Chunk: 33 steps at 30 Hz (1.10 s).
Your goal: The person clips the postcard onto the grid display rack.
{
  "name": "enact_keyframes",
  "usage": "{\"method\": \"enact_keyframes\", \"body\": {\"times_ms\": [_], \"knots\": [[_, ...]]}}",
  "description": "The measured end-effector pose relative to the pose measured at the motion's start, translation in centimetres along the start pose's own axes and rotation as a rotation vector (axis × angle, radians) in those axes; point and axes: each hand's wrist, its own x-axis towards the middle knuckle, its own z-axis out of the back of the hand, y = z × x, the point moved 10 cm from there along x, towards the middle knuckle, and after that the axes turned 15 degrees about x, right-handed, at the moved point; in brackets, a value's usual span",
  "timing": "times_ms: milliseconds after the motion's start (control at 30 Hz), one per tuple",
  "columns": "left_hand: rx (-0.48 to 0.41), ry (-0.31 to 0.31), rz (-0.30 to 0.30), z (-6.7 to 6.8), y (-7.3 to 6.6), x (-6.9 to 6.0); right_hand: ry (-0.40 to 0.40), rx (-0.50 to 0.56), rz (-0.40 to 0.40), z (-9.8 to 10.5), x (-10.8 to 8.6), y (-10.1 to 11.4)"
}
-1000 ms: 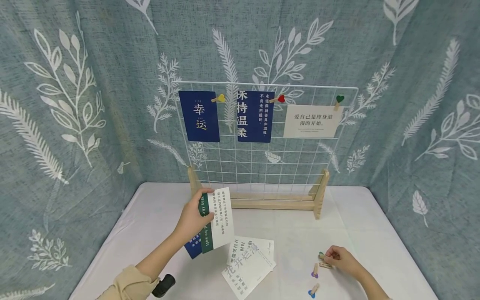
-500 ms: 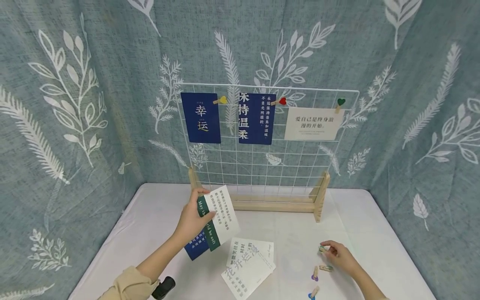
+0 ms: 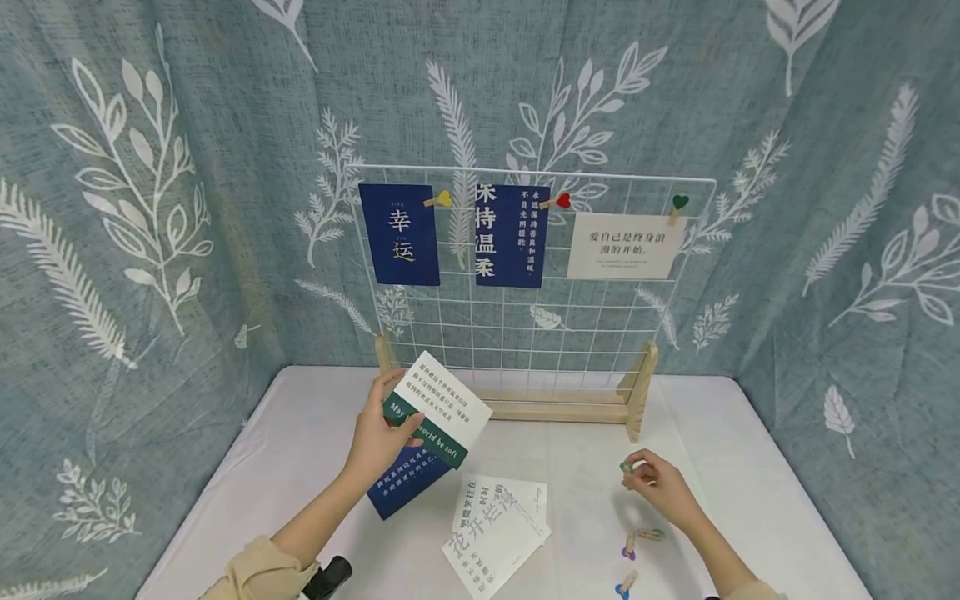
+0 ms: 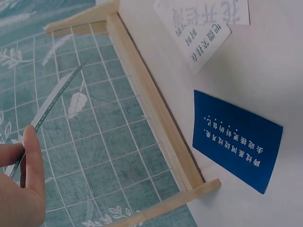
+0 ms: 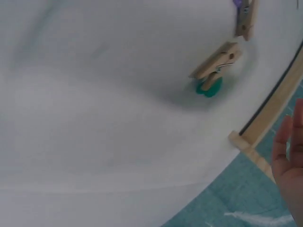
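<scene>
My left hand (image 3: 381, 429) pinches a green-and-white card (image 3: 453, 398) between thumb and fingers, tilted in front of the rack's left foot. In the left wrist view the card (image 4: 54, 101) shows nearly edge-on. Above the table at the right, my right hand (image 3: 663, 492) pinches a small clothespin with a green ornament (image 3: 627, 468), mostly covered by the fingertips. Below that hand lie several more clothespins: a green-tipped one (image 3: 649, 535), a purple one (image 3: 629, 546) and a blue one (image 3: 626, 585). The right wrist view shows the green-tipped clothespin (image 5: 215, 68) on the cloth.
A white wire grid (image 3: 525, 321) on a wooden stand (image 3: 555, 410) is at the back. Clothespins hold a blue card (image 3: 400, 258), another blue card (image 3: 510, 250) and a white card (image 3: 622, 250). On the table lie a blue card (image 3: 405, 485) and overlapping white cards (image 3: 517, 546).
My left hand has turned the green-and-white card from upright to a slant, baring more of the blue card. The right hand has lifted a clothespin off the table and moved forward and left.
</scene>
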Motion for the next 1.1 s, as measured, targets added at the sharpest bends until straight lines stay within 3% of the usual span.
{"method": "enact_keyframes", "body": {"times_ms": [167, 400, 833, 1000, 1100], "knots": [[-0.025, -0.02, 0.032, 0.1, 0.3, -0.2, -0.084, 0.082, 0.053, -0.4, 1.5, 2.8], [-0.035, -0.023, 0.084, 0.3, 0.9, -0.3, -0.183, 0.121, 0.031, -0.3, 3.0, 6.6], [-0.135, -0.022, 0.194, 0.8, 2.3, -0.5, -0.106, 0.325, 0.192, -1.0, 3.3, 11.3], [-0.189, -0.019, 0.24, 0.7, 3.2, -0.5, -0.086, 0.314, 0.319, -1.0, 3.0, 13.1], [-0.205, -0.037, 0.276, 0.7, 3.8, -0.5, -0.08, 0.297, 0.352, -1.1, 2.9, 13.8]]}}
